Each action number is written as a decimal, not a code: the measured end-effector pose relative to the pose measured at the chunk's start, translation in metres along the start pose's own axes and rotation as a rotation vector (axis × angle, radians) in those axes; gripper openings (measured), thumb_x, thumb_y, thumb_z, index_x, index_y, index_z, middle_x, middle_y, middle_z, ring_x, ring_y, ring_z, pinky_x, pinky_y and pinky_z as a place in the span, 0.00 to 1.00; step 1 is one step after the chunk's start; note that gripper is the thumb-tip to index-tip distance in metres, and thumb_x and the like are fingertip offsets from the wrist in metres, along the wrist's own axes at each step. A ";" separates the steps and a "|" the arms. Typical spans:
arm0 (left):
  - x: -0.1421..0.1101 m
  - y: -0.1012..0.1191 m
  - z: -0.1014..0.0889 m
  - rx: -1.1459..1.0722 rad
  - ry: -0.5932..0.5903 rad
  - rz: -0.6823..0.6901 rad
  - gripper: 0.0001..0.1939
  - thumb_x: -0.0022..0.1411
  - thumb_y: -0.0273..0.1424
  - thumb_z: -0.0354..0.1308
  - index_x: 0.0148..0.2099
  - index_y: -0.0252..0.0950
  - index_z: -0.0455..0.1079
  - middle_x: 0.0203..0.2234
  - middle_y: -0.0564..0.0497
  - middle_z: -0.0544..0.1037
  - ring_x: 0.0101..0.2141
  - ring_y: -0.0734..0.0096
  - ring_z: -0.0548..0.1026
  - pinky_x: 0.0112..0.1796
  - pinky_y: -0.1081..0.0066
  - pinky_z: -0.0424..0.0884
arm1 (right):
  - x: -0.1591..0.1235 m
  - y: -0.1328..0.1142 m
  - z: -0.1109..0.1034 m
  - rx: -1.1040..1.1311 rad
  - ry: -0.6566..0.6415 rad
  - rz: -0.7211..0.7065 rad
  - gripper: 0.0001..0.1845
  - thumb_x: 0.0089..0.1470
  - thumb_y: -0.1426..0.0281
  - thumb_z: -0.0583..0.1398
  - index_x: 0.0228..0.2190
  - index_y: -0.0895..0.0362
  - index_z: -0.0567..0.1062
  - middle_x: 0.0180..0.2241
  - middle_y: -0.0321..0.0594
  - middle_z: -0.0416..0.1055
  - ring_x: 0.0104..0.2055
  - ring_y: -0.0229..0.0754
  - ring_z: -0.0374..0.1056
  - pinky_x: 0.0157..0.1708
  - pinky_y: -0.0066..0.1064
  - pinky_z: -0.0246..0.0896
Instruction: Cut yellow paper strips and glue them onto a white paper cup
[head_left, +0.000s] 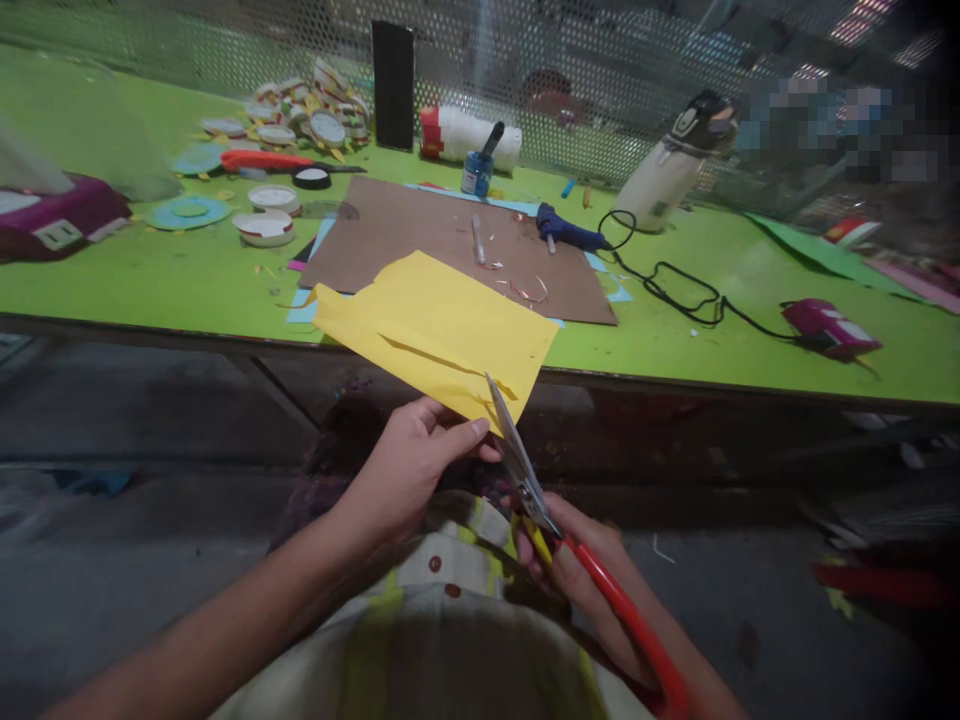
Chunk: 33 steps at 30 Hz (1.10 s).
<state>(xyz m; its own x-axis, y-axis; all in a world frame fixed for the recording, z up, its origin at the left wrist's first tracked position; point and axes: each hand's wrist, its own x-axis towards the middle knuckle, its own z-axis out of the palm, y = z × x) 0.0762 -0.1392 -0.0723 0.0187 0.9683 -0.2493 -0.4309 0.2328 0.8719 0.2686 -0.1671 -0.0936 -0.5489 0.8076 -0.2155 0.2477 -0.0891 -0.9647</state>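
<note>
A sheet of yellow paper (442,310) with a long slit across it hangs over the table's front edge. My left hand (420,455) pinches its near edge, thumb on top and fingers beneath. In my right hand (585,560) is a pair of scissors (525,475) with red handles, my fingers closed about them. The blades are at the paper's near right part, just right of my left thumb, with one blade lying over the sheet. Part of the other blade is hidden.
On the green table (225,290) lies a brown board (420,225) bearing scraps and a blue glue gun (570,230). Its black cord runs right to a purple block (829,325). Behind are a bottle (667,165), a blue jar (477,175) and a pile of round pieces (315,115).
</note>
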 end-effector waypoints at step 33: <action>0.001 0.002 -0.002 -0.060 -0.015 -0.009 0.05 0.52 0.26 0.61 0.34 0.29 0.73 0.29 0.49 0.78 0.26 0.76 0.74 0.31 0.75 0.72 | 0.002 0.001 0.001 0.004 0.054 0.038 0.32 0.52 0.44 0.51 0.43 0.58 0.69 0.25 0.37 0.63 0.24 0.36 0.55 0.21 0.27 0.53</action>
<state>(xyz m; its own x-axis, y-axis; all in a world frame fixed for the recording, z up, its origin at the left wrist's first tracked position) 0.0740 -0.1381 -0.0719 0.0362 0.9675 -0.2504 -0.4839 0.2362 0.8427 0.2664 -0.1663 -0.0949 -0.4948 0.8340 -0.2440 0.2645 -0.1230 -0.9565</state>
